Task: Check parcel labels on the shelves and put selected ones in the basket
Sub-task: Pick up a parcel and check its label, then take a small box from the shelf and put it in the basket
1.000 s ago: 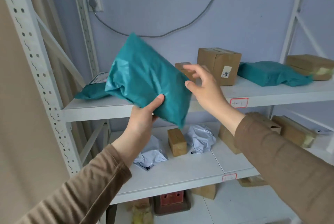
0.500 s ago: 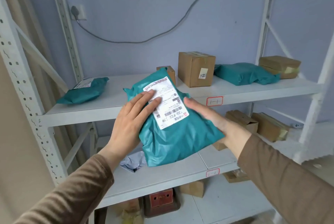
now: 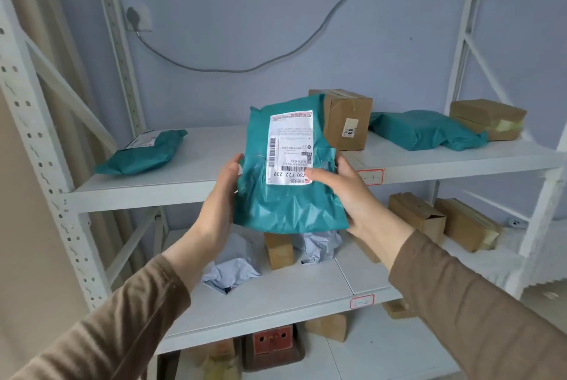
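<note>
Teal parcel: gripped by left hand and right hand, label under check; basket unseen, placement pending.

Top shelf has a wide bare stretch at 9 o'clock from the held teal parcel, between the teal bag and the cardboard box. Toward 3 o'clock another teal bag and a flat box crowd it.

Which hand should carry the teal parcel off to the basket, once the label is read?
Probably right. The right hand wraps the teal parcel with its thumb across the label; the left hand only cups the opposite edge. No basket is in view, so direction cannot decide.
</note>
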Tool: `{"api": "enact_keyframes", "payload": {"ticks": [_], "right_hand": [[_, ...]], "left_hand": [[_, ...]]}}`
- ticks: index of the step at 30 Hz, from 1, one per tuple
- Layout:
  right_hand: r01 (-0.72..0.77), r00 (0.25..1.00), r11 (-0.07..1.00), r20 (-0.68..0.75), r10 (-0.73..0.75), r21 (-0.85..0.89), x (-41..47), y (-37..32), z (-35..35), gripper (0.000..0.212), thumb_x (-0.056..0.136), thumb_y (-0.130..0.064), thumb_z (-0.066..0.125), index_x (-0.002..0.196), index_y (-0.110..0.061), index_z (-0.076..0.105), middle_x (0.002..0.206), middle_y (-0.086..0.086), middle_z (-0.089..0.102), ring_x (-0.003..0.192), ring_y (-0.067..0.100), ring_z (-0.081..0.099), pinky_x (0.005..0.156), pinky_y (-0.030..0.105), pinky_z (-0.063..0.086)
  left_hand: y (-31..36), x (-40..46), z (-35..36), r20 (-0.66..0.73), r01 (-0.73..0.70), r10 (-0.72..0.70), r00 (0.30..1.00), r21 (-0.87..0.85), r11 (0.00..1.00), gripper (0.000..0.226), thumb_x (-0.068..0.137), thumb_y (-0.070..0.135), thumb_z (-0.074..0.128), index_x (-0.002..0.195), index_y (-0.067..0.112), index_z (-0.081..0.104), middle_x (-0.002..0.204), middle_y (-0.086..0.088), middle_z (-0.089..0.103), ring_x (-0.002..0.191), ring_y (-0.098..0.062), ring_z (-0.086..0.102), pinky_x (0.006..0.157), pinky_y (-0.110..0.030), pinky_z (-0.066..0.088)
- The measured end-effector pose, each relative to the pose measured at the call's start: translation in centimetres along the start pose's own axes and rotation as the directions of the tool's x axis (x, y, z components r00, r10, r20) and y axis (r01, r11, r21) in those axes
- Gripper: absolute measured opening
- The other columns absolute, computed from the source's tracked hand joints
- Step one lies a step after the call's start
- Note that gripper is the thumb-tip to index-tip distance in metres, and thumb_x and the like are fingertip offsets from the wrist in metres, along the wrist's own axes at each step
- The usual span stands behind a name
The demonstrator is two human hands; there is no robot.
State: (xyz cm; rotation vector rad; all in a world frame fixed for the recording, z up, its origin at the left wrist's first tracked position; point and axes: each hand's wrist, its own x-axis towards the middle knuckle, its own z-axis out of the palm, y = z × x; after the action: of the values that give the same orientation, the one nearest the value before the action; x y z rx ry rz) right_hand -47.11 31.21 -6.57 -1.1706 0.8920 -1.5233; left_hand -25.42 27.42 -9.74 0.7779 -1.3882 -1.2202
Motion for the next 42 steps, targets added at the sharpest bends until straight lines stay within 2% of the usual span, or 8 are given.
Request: {"api": "enact_keyframes", "payload": {"ticks": [7,11,15,18,25,31,37,42], "right_hand": [[-0.19,0.975,0.982,0.115,0.189,-0.002,9.2,1.2,2.8,0.03,0.099,-0.014,0.063,0.129,-0.017,0.065,0.119,0.009,0.077,0.103,0.026,0.075,0.089,0.041,0.06],[-0.177,0.965,0.969,0.164,0.205,-0.17,15.1,1.9,4.8,0.042,0.098,-0.008,0.061,0.137,-0.022,0.061,0.129,0.004,0.073,0.119,0.026,0.07,0.101,0.045,0.055],[-0.176,0.973,0.951,0.103,0.207,-0.254,19.9,3.8,7.0,0.046,0.096,0.005,0.058,0.137,-0.016,0.058,0.129,0.005,0.071,0.105,0.023,0.072,0.085,0.035,0.06],[-0.151,0.982,0.948,0.071,0.177,-0.282,23.1,5.4,8.2,0.048,0.096,0.012,0.052,0.139,-0.011,0.056,0.127,0.01,0.069,0.101,0.025,0.071,0.077,0.03,0.06],[-0.11,0.992,0.857,-0.009,0.123,-0.503,27.0,8.1,8.7,0.048,0.093,0.011,0.053,0.137,-0.008,0.058,0.131,0.015,0.068,0.115,0.032,0.069,0.096,0.039,0.058],[0.294,0.947,0.607,0.139,-0.289,-0.738,25.1,6.0,7.7,0.051,0.104,-0.006,0.05,0.153,-0.018,0.047,0.16,0.0,0.045,0.147,0.017,0.041,0.117,0.025,0.033],[0.36,0.859,0.627,-0.017,-0.511,-0.691,26.1,2.3,3.7,0.042,0.104,-0.014,0.051,0.144,-0.023,0.057,0.15,-0.008,0.053,0.142,0.011,0.042,0.112,0.02,0.032],[0.026,0.955,0.912,-0.26,-0.144,-0.41,29.3,1.2,-0.7,0.055,0.109,-0.032,0.046,0.16,-0.02,0.032,0.165,-0.003,0.035,0.146,0.016,0.038,0.106,0.024,0.031]], "left_hand": [[2.3,6.3,-2.5,-0.21,0.083,-0.104,0.972,-0.104,0.991,0.06,0.096,-0.003,0.066,0.147,0.025,0.052,0.125,-0.003,0.074,0.092,-0.021,0.076,0.077,-0.033,0.065],[2.1,11.6,-5.5,-0.301,0.109,-0.134,0.944,-0.098,0.989,0.065,0.096,-0.003,0.066,0.154,0.022,0.048,0.13,-0.004,0.072,0.104,-0.027,0.074,0.095,-0.043,0.06],[1.8,16.3,-7.5,-0.351,0.154,-0.148,0.924,-0.01,0.988,0.063,0.098,-0.002,0.064,0.154,0.018,0.045,0.121,-0.005,0.066,0.093,-0.024,0.069,0.093,-0.04,0.057],[1.5,19.6,-9.2,-0.389,0.193,-0.137,0.911,0.108,0.975,0.07,0.097,0.002,0.068,0.159,0.018,0.039,0.135,-0.005,0.061,0.109,-0.027,0.067,0.101,-0.042,0.056],[0.6,23.9,-11.2,-0.406,0.331,-0.118,0.906,0.508,0.795,0.083,0.096,0.022,0.074,0.164,0.014,0.028,0.163,-0.008,0.041,0.146,-0.029,0.044,0.116,-0.034,0.036],[2.7,25.3,-10.0,-0.296,0.159,0.115,0.948,0.755,0.637,0.084,0.096,0.036,0.072,0.165,0.019,0.027,0.168,-0.007,0.035,0.153,-0.029,0.034,0.118,-0.036,0.031],[4.4,27.2,-3.3,-0.091,0.024,0.023,0.996,0.483,0.875,0.072,0.1,0.032,0.068,0.163,0.024,0.033,0.168,0.002,0.035,0.153,-0.02,0.034,0.115,-0.028,0.027],[2.2,30.0,2.6,-0.09,0.217,-0.207,0.974,0.123,0.968,0.069,0.101,0.03,0.066,0.159,0.011,0.035,0.167,-0.009,0.033,0.154,-0.023,0.032,0.126,-0.035,0.026]]}}
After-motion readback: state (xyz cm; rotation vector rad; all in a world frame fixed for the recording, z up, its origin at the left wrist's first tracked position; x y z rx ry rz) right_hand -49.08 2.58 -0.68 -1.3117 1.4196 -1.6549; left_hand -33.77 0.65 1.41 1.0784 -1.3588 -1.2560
